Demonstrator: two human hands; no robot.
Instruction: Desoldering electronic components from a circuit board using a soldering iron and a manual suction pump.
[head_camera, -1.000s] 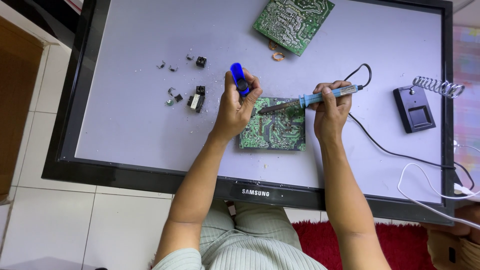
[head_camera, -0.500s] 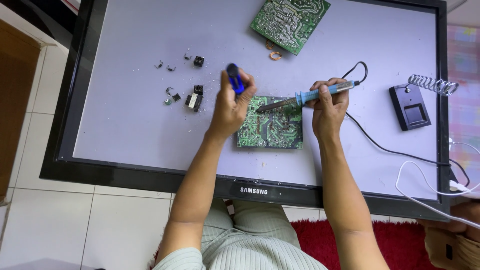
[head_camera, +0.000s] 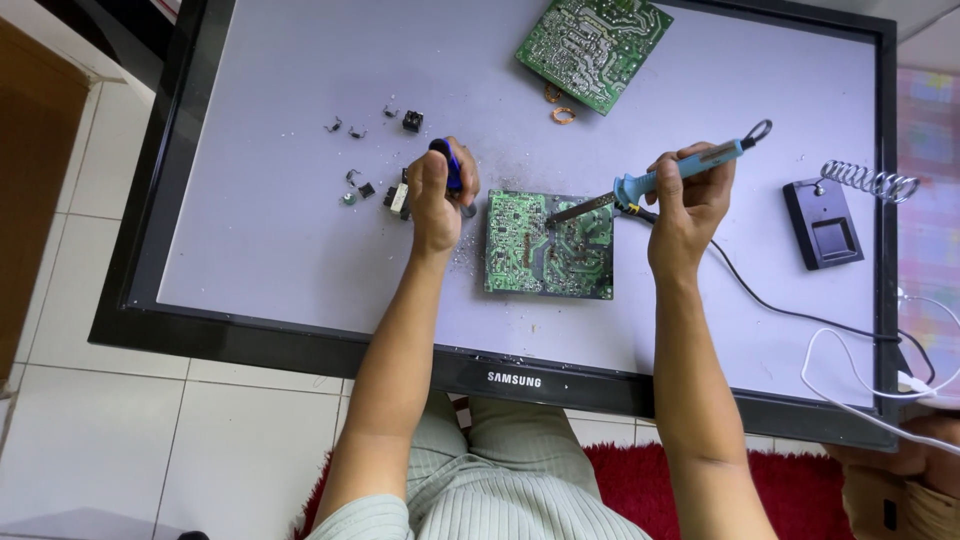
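Gripping a blue-handled soldering iron, the right hand holds its tip down on the green circuit board lying flat on the pale screen of a black-framed monitor; the left hand, just left of the board, is clenched around a dark blue tool (possibly a desoldering pump, mostly hidden); small loose components lie beside it; a second circuit board lies farther off, and a soldering stand sits to the right.

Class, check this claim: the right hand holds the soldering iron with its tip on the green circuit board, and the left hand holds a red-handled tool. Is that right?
Not quite. The head view shows the left hand holding a blue-handled tool, not red. The right hand, soldering iron and circuit board are as stated.
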